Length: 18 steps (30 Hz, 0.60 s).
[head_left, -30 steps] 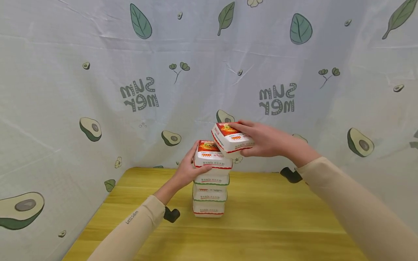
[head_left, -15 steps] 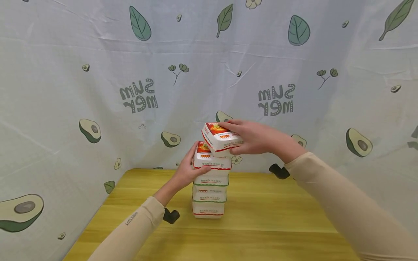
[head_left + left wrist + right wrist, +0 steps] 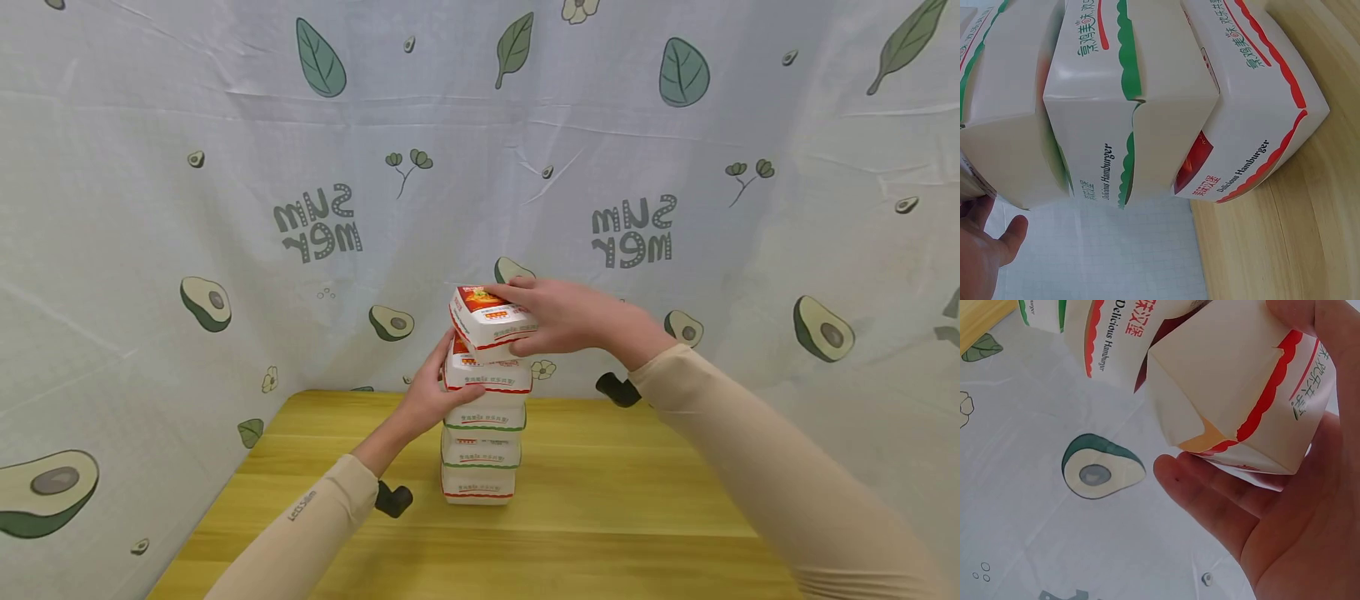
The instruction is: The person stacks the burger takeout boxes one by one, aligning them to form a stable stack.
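Note:
Several white paper hamburger boxes point(image 3: 480, 479) with red or green wavy trim form an upright stack. My left hand point(image 3: 431, 402) grips the uppermost box of the stack point(image 3: 491, 379), thumb across its front and fingers along its left side. Above it, my right hand point(image 3: 573, 321) holds another red-trimmed hamburger box point(image 3: 487, 329), turned slightly against the stack. In the right wrist view, the underside of this held box point(image 3: 1216, 375) shows, close to the box below; whether they touch I cannot tell. Lower boxes point(image 3: 1104, 100) fill the left wrist view.
The stack stands on a yellow wood-grain table point(image 3: 637, 483). A pale curtain point(image 3: 480, 125) printed with avocados and leaves hangs behind the table and along its left side. Black wrist camera parts point(image 3: 393, 498) show beside both sleeves.
My right hand has carried its box leftward, from the right of the stack to above it. My left hand keeps its hold on the uppermost stacked box.

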Motion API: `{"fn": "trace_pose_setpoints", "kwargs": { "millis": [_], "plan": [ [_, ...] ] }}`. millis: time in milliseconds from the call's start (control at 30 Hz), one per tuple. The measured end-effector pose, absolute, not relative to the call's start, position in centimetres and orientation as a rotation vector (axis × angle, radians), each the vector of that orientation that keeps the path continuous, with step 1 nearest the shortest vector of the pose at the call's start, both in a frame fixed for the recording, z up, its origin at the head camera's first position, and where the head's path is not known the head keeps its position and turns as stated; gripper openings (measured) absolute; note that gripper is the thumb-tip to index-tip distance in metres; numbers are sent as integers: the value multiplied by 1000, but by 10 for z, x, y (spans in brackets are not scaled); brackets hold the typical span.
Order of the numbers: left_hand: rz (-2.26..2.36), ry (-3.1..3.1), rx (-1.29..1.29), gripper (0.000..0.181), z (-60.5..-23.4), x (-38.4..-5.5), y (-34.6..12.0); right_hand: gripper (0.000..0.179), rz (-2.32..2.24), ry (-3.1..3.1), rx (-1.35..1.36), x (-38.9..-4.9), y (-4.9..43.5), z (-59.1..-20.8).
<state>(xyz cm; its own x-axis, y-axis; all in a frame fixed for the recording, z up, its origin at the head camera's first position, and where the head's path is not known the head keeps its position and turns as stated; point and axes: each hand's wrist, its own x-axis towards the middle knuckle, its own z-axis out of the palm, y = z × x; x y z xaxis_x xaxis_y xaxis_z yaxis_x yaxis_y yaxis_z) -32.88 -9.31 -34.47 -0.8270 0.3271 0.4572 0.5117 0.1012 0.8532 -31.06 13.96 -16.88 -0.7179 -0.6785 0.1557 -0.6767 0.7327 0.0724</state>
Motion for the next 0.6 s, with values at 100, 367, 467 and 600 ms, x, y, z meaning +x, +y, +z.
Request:
{"fn": "trace_pose_setpoints", "kwargs": {
  "millis": [100,367,467,600],
  "plan": [
    [-1828,-2207,-869,93,-344,-329,-93,84,-28,-2765,1089,-310,135,-169],
    [-1839,-2229,-864,93,-344,-329,-94,83,-39,-2772,1041,-310,126,-169],
    [-1857,-2242,-855,94,-340,-325,-95,83,-44,-2769,1053,-309,126,-169],
    [-1867,-2241,-861,92,-327,-311,-96,86,-31,-2780,1056,-308,126,-168]
  ]
}}
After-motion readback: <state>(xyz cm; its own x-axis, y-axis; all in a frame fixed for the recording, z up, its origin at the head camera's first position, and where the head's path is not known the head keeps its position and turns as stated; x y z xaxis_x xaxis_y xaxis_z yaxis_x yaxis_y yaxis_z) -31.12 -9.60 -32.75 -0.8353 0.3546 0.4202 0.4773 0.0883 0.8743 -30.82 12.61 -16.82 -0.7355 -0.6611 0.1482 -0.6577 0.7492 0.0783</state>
